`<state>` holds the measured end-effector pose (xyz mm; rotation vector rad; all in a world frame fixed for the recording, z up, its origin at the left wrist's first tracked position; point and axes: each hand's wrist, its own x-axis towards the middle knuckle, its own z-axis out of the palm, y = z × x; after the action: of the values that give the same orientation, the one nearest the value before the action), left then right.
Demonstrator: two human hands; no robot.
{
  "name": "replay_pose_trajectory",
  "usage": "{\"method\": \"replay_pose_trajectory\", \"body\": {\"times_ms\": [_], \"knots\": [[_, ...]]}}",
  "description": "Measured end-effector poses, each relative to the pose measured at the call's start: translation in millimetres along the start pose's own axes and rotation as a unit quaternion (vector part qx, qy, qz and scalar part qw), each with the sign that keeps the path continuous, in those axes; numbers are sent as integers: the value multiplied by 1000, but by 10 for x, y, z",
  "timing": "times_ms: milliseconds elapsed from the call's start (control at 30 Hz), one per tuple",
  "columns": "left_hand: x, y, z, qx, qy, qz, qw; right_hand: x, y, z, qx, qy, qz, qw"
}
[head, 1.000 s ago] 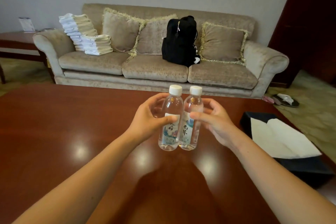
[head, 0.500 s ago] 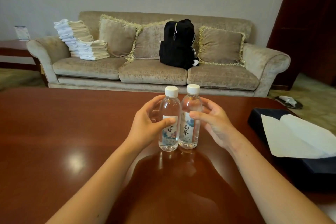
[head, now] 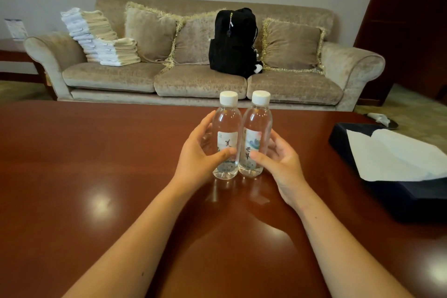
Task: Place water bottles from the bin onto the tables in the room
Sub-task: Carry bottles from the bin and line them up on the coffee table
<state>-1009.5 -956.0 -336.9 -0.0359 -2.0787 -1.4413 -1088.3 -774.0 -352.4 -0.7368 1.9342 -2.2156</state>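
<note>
Two clear water bottles with white caps and printed labels stand upright side by side, touching, on the glossy dark red table [head: 96, 157]. My left hand [head: 198, 155] is curled round the left bottle [head: 227, 133], thumb across its label. My right hand [head: 280, 159] is curled round the right bottle [head: 257, 133], thumb on its lower label. Both bottle bases rest on the tabletop.
A dark tissue box [head: 396, 176] with white tissue sticking out sits on the table's right side. Beyond the table stands a beige sofa [head: 198, 80] with a black backpack [head: 233, 41], cushions and stacked towels [head: 96, 36]. A slipper [head: 384, 120] lies on the floor at right.
The two bottles came down from just above the table and now stand on it. Both hands stayed around them, and the labels have turned a little.
</note>
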Motion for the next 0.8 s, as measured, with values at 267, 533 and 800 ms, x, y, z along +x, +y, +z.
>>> {"method": "replay_pose_trajectory", "body": {"times_ms": [267, 533, 800], "knots": [[-158, -163, -21, 131, -32, -8, 991, -47, -5, 95, -210, 84, -51, 973], [-153, -213, -13, 172, -44, -7, 984, -60, -12, 72, -264, 97, -32, 959], [-112, -293, 11, 157, -48, -19, 986, -20, 28, -8, -194, 55, -9, 979]]}}
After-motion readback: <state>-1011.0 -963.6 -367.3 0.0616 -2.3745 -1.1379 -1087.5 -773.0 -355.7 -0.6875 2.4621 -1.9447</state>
